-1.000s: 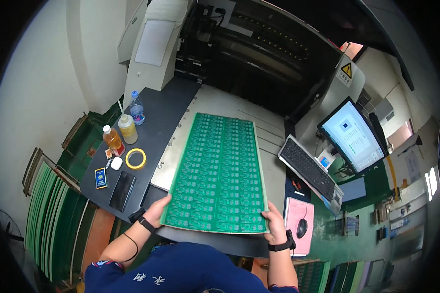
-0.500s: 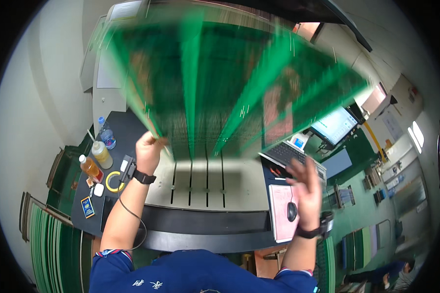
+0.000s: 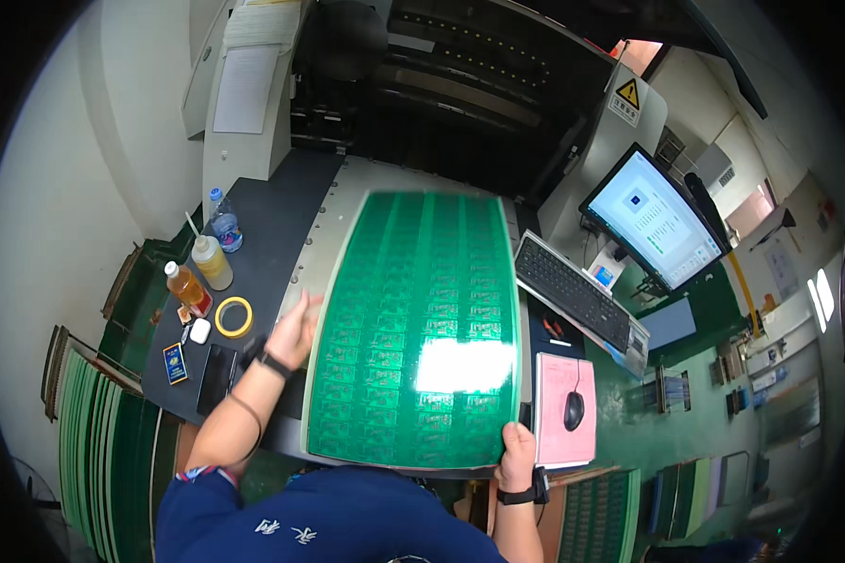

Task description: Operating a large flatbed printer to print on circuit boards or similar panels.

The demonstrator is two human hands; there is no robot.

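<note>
A large green circuit board panel (image 3: 394,328) with rows of repeated small patterns lies in front of me, its near edge close to my body. Glare whitens part of its lower right. My left hand (image 3: 296,330) is at the panel's left edge, some fingers hidden by the board. At the near right corner, my right hand (image 3: 516,454) grips the panel with the thumb on top. Beneath the panel is the pale machine bed (image 3: 371,178), mostly covered by it.
Left of the panel stand bottles (image 3: 214,263) and a yellow tape roll (image 3: 234,317). On the right are a keyboard (image 3: 573,291), a monitor (image 3: 655,216), and a mouse (image 3: 574,410) on pink paper (image 3: 559,446). A dark machine opening (image 3: 460,122) lies beyond. Panels (image 3: 108,460) stand at lower left.
The green panel, blurred and raised earlier, has come down and nearer to me. My right hand, open and apart from it before, now grips its near right corner.
</note>
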